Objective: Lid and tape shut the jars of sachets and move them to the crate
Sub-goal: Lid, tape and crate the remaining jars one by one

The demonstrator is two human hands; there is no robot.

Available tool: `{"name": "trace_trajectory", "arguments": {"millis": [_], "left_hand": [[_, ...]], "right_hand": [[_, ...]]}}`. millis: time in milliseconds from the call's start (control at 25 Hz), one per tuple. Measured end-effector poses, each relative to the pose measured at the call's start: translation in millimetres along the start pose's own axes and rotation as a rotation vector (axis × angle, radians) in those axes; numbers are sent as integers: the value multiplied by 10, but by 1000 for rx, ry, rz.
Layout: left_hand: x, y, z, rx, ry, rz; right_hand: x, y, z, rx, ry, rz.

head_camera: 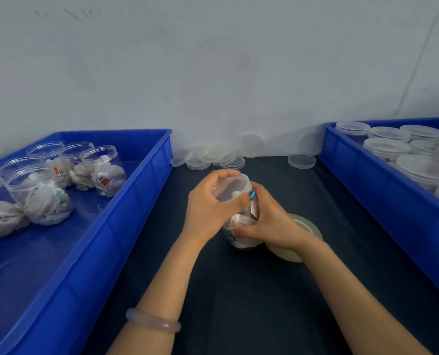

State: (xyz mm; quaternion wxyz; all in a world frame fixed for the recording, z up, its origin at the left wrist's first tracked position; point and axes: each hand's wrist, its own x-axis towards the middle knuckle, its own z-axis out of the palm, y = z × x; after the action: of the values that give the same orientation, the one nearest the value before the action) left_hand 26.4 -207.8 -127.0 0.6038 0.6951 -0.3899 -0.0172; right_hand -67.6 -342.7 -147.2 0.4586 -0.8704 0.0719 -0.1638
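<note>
Left hand (209, 203) curls its fingers (222, 175) round translucent round plastic lid (232, 190); right hand (271, 222) grips clear plastic sachet jar (239, 220). Lid possibly half-seated: I'd level it, then twist.

Open dark mat (239, 303) fills the lower middle, walled by left crate (126, 226) and right crate (362, 190); loose lids (213, 155) line its top, tape roll (309, 228) centre-right.

The left crate (126, 201) and right crate (367, 180) are bright blue on a dark navy tabletop (251, 303). The jar (241, 221) is clear, its lid (235, 181) milky, like the lids (213, 156) at the far edge. Sachets (44, 206) are white with red tags (105, 181). The tape (308, 226) is pale cream (faintly green). A nail (252, 195) is teal and the bangle (153, 324) pale pink.
</note>
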Motion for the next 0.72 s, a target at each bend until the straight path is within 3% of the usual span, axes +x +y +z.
{"name": "trace_trajectory", "arguments": {"millis": [120,240,320,480,600,720], "left_hand": [[-5,-1,46,77,83,87],[-1,-25,93,218,108,207],[1,-55,101,238,106,211],[4,-130,115,241,48,210],[-12,-163,154,163,17,219],[-27,-185,172,121,15,200]], "right_hand": [[-83,74,-250,-305,-78,126],[-249,179,-498,-632,-297,310],[-299,213,-555,-689,-346,384],[-297,196,-575,-650,-307,331],[-290,147,-564,-599,-167,286],[-299,59,-490,-324,190,160]]}}
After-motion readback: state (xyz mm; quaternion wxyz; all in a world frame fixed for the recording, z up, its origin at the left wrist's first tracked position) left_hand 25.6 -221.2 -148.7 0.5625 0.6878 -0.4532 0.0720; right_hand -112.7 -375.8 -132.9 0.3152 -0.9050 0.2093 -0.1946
